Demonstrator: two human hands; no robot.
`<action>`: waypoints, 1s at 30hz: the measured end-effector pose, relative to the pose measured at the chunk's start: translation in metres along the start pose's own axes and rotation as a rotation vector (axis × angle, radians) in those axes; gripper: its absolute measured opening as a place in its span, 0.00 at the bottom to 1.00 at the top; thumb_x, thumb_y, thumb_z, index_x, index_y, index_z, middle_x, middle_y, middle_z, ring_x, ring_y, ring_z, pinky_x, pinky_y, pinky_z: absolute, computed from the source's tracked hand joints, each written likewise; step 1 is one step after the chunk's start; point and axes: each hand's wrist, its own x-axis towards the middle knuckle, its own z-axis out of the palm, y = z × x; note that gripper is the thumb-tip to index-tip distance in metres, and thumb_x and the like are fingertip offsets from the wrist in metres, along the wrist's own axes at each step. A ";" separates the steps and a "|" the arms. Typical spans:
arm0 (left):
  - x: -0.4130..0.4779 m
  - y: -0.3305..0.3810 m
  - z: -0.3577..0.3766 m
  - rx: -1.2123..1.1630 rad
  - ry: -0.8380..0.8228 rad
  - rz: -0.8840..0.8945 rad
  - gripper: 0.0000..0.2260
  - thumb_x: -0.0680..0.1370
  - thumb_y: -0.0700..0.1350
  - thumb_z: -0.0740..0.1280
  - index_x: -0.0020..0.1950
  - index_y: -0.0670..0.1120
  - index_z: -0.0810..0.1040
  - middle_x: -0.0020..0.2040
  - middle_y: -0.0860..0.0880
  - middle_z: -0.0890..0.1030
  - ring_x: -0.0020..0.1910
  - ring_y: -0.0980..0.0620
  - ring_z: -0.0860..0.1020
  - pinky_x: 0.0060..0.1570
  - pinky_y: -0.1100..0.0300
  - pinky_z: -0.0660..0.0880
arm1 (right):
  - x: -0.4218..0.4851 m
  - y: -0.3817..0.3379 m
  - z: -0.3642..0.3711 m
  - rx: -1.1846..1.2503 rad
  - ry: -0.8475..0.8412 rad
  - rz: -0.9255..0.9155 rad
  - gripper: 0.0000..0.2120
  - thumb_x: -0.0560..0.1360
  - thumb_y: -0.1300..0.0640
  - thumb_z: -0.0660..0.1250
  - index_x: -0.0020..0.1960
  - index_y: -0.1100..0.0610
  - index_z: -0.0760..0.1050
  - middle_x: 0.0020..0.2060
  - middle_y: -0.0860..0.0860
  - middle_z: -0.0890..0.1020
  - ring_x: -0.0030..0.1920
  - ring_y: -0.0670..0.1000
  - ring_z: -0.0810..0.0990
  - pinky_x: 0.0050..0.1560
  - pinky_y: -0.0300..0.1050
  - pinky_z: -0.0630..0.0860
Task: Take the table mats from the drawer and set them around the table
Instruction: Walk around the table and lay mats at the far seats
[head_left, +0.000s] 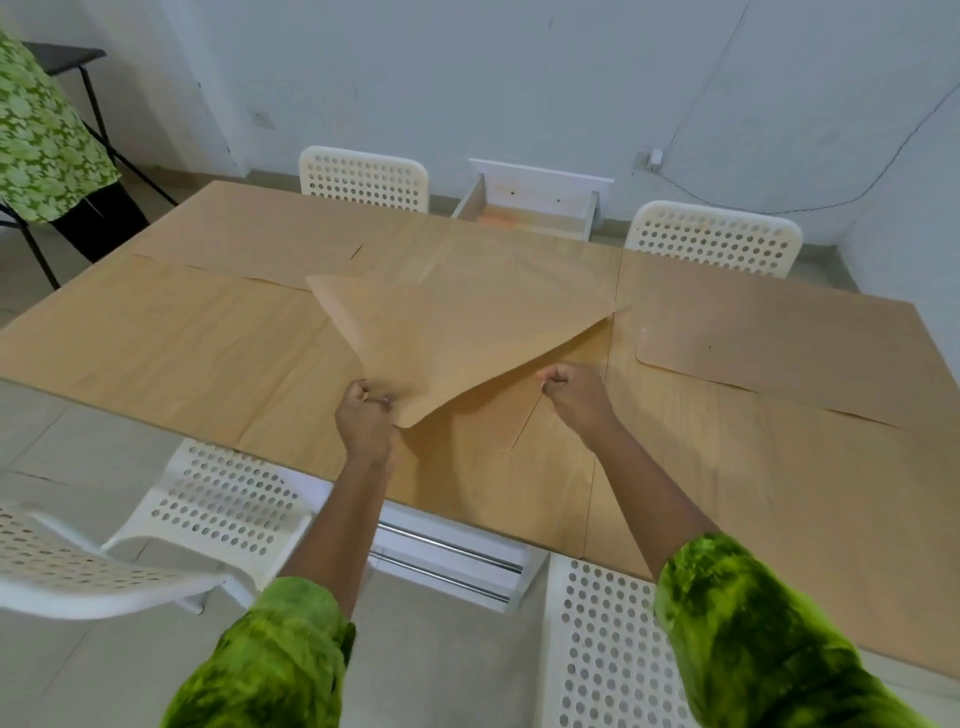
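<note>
- A thin, tan table mat (457, 332) with rounded corners is held above the middle of the counter (171, 353), lifted at the near side and tilted, its far edge low toward the counter.
- The mat's colour is close to the counter's wood tone; its surface is plain and smooth, and it bends slightly between the two grips.
- The left hand (363, 410) is closed on the mat's near corner; the right hand (569, 389) is pinched shut on the mat's near-right edge.
- Another mat (769, 358) lies flat on the counter to the right of the held mat; a further one (249, 239) lies flat beyond it to the left.
- An open white drawer (530, 208) is seen beyond the counter's far edge, between two white perforated chairs (363, 179).
</note>
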 end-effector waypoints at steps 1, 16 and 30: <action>0.000 0.006 -0.012 -0.043 -0.036 -0.034 0.18 0.76 0.26 0.55 0.37 0.47 0.70 0.35 0.49 0.75 0.35 0.51 0.73 0.28 0.61 0.71 | 0.001 0.000 -0.005 -0.034 0.037 0.005 0.12 0.77 0.63 0.59 0.57 0.62 0.77 0.53 0.54 0.80 0.51 0.51 0.77 0.52 0.45 0.72; 0.014 0.005 -0.110 0.348 -0.163 -0.199 0.11 0.77 0.31 0.60 0.42 0.46 0.74 0.41 0.47 0.77 0.38 0.51 0.75 0.36 0.58 0.72 | -0.003 0.043 -0.051 0.957 0.324 0.435 0.13 0.79 0.59 0.57 0.58 0.67 0.73 0.45 0.57 0.79 0.46 0.55 0.78 0.56 0.55 0.75; -0.041 0.008 0.028 0.496 -0.449 0.188 0.32 0.73 0.26 0.59 0.72 0.52 0.66 0.70 0.41 0.71 0.68 0.48 0.71 0.45 0.71 0.68 | -0.116 0.122 -0.163 0.314 0.586 0.440 0.19 0.69 0.71 0.58 0.54 0.59 0.78 0.45 0.55 0.78 0.38 0.52 0.74 0.35 0.41 0.69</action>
